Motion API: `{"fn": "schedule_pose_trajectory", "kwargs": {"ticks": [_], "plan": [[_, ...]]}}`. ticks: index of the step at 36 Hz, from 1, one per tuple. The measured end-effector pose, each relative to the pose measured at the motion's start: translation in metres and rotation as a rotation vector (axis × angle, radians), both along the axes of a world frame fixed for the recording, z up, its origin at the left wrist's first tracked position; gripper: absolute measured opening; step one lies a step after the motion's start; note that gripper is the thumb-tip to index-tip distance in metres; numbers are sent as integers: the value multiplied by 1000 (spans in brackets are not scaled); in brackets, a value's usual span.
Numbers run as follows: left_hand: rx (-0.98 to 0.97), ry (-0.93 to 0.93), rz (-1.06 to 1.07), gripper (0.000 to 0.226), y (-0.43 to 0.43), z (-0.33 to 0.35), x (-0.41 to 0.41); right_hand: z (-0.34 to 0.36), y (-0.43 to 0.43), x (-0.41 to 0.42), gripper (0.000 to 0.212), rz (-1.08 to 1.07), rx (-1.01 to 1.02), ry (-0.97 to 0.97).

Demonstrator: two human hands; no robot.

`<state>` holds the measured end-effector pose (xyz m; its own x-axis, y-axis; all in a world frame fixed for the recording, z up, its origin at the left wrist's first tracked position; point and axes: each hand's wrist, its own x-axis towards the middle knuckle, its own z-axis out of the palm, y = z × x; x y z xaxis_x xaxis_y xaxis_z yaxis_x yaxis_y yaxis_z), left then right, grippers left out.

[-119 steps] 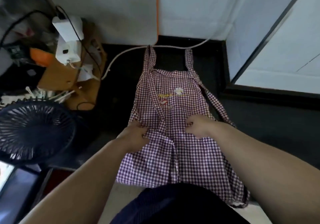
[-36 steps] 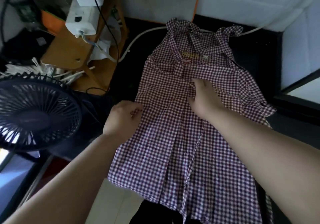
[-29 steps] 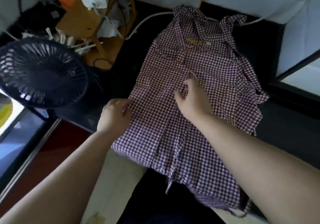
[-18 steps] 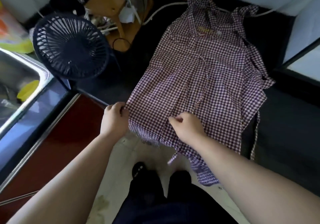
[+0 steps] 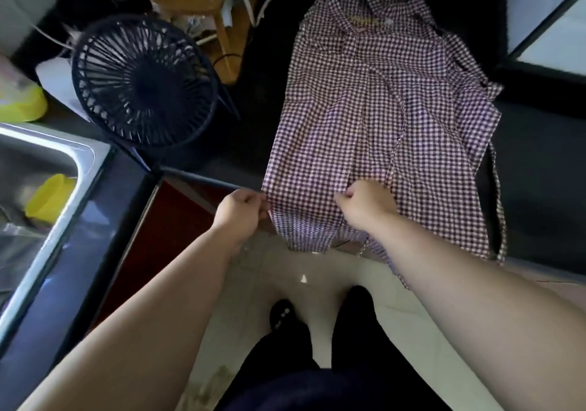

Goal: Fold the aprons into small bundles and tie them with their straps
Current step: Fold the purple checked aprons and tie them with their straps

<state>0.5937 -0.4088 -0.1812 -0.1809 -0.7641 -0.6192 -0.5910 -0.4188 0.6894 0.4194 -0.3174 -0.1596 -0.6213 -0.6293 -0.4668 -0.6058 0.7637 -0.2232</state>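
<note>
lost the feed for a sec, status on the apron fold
Left hand grips apron at near left edge, right hand pinches near hem. Apron flat on counter, not yet folded. Fan at left, apart.

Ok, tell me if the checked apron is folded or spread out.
Spread out, not bundled: the apron lies full length on the dark counter, hem over its edge, left hand and right hand pinching it.

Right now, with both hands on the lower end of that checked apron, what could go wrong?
The apron hangs over the edge of the counter. A pull from the left hand and right hand, both pinching it, might slide it to the floor. The loose strap dangling on the right could get buried in the fold, leaving nothing to tie with. The fan stands close on the left, so flung cloth could knock it.
</note>
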Motion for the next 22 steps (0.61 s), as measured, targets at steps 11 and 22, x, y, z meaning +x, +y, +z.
{"fn": "schedule_pose_trajectory", "kwargs": {"ticks": [11, 22], "plan": [[9, -68, -90, 34, 9, -8, -6, 8, 20, -9, 20, -294, -233, -49], [34, 242, -261, 26, 17, 3, -6, 14, 34, 1, 57, -7, -129, -300]]}}
